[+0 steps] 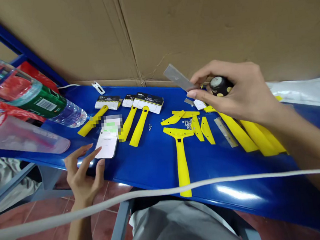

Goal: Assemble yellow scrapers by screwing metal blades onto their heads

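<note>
My right hand [224, 87] pinches a flat grey metal scraper blade [179, 78] between thumb and forefinger, above the table. Tucked against the same hand is a round black-and-yellow handle [219, 85], seemingly a stubby screwdriver; its other end is hidden. With fingers spread, my left hand [82, 171] has its fingertips at the lower edge of a smartphone [107, 142] lying screen up. Between the hands lies a yellow scraper handle [182, 159] with a wide head. Yellow clamp plates [197, 128] and small nuts and screws [188, 125] lie behind it.
Packaged yellow scrapers [139, 125] lie beside the phone. More yellow handles [240, 135] and a blade [225, 131] are on the right. A water bottle [45, 101] and plastic cup [22, 135] lean in at left. A white cable [155, 193] crosses the foreground.
</note>
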Available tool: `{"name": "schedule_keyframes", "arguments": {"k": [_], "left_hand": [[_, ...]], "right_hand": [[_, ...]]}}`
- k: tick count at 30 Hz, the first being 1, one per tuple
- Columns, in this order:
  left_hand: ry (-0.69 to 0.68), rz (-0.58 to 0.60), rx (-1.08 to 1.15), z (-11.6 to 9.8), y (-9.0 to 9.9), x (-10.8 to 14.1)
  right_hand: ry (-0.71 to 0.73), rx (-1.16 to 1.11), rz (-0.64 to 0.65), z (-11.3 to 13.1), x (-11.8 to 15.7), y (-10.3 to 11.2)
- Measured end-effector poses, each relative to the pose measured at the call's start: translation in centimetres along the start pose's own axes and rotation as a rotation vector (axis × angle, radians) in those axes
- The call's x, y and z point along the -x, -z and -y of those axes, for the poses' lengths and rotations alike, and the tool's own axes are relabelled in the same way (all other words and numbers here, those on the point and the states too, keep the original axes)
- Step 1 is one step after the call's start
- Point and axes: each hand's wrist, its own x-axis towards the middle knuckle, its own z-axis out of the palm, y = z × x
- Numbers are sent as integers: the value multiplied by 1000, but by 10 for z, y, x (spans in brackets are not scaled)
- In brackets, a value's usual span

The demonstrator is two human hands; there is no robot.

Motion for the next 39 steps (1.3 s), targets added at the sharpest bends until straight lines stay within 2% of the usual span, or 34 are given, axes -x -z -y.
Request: {"name": "schedule_keyframes", "arguments": {"k": [5,12,17,28,33,39], "left_hand": [[-42,79,-13,-2,-3,-12],[-64,246,-17,2,-1,-22],[-77,305,-27,4,0,-24],[-99,291,-9,7,-3,-25],[-76,316,-43,5,-1,-23],[-112,317,-67,4,-1,-25]], "right_hand": [[3,11,-59,-1,2,1],[21,-16,2,-1,1,7],[98,-36,0,0,1,10],[58,-3,49,2,3,21],[109,-41,-4,-3,4,25],[117,-24,-26,-4,6,31]]}}
